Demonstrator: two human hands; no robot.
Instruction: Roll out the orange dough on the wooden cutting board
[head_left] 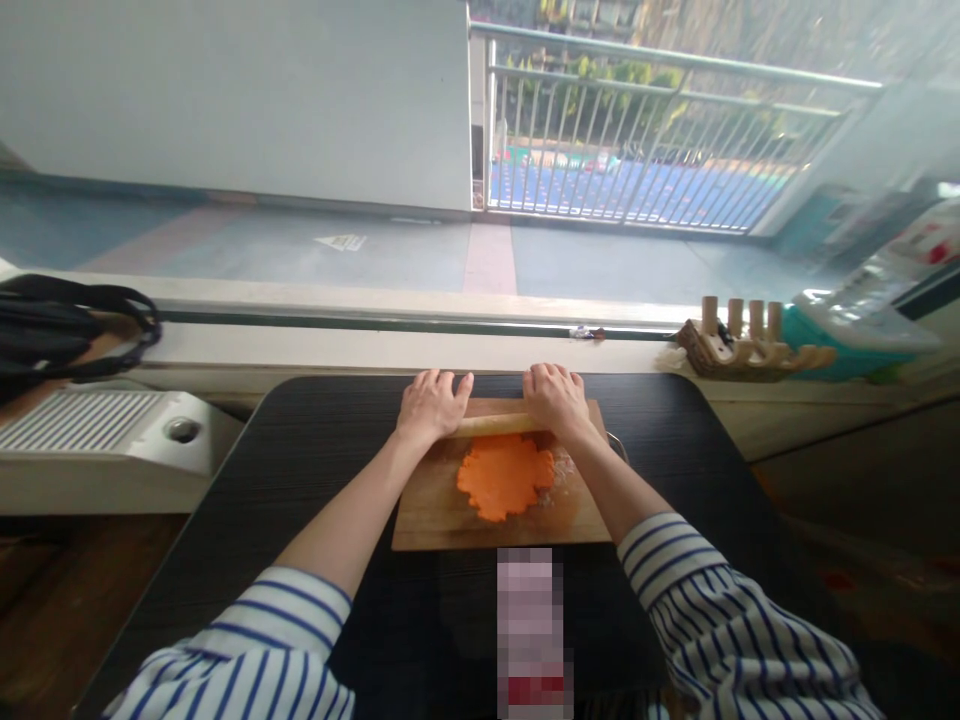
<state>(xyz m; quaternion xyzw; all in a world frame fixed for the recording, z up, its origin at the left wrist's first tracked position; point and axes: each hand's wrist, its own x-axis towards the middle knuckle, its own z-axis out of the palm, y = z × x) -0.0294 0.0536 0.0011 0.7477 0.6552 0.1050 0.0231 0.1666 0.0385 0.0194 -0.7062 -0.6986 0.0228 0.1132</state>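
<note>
A pale wooden rolling pin (499, 425) lies crosswise near the far edge of a wooden board (427, 525). My left hand (433, 405) is closed over its left end, and my right hand (556, 398) over its right end. Just on the near side of the pin, a flat sheet of orange dough (504, 478) with a ragged edge rests on the board. White flour (564, 472) is scattered to the right of the dough. My palms and the pin's ends are covered by my hands.
The board sits on a black table (330, 440). Behind it runs a window sill (360, 350) with a wooden rack (727, 350) and a turquoise container (840, 340) at right. A white radiator-like unit (135, 435) and a black bag (60, 325) are at left. A blurred patch (529, 620) covers something near me.
</note>
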